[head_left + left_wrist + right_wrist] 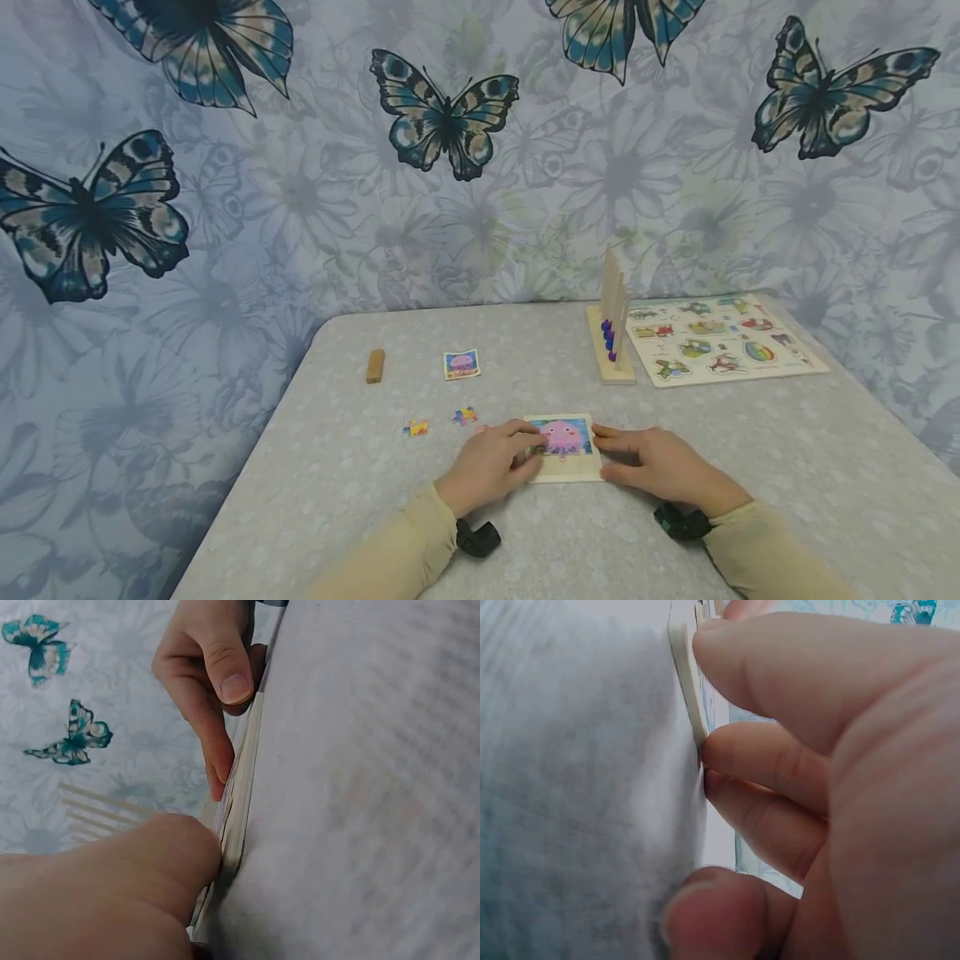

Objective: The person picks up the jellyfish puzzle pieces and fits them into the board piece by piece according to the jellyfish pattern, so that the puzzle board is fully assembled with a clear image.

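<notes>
Left hand point(487, 463): cannot tell what its fingers grip
Right hand point(666, 467): fingers extended against puzzle point(567, 468)
Puzzle: uneven pressing might skid it toward desk's point(532, 350) far edge

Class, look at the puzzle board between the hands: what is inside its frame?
The puzzle board holds a pink octopus-like picture on blue, with pale board below. The left hand covers part of it, hiding whatever lies beneath.
</notes>
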{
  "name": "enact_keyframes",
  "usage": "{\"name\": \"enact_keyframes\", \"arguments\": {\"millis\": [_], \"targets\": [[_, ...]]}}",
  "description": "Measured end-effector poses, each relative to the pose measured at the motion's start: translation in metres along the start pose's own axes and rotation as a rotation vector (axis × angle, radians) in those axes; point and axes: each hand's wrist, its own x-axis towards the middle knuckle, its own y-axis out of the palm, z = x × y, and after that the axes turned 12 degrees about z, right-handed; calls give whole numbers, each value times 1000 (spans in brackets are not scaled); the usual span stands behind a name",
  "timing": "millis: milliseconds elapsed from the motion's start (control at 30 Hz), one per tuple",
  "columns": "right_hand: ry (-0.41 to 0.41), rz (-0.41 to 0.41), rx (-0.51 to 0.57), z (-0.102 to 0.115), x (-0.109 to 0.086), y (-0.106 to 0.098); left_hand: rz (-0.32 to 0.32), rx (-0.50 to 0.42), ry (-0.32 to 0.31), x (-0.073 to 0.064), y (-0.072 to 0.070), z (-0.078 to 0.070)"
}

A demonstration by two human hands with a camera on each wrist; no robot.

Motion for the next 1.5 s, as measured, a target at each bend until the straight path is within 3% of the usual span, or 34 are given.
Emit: {"name": "enact_keyframes", "arguments": {"millis": [300, 567, 767, 867, 933, 1000, 1100, 1167, 1267, 1333, 1500], "targets": [[-5, -2, 0, 2, 0, 1, 47, 117, 34, -9, -2, -2], [-4, -19, -29, 1, -1, 1, 70, 152, 12, -7, -1, -6], [-12, -19, -37, 1, -2, 0, 74, 116, -6, -6, 1, -7], [-20, -24, -47, 2, -2, 0, 57, 38, -20, -7, 2, -6], [-23, -27, -62, 2, -2, 0, 23, -91, -42, -7, 3, -4], [-13, -24, -61, 3, -2, 1, -29, -277, -81, -8, 4, -2], [-5, -17, -57, 2, -2, 2, -166, -551, -179, -9, 4, 2], [-3, -14, -55, 2, -1, 3, -280, -662, -276, -9, 0, 6], [-10, -13, -56, 1, 0, 3, -436, -750, -424, -10, -10, 13], [-7, -14, -62, 1, 0, 2, -507, -775, -500, -12, -17, 17], [-4, -12, -40, 3, -1, 0, -595, -730, -573, -18, -32, 22]]}}
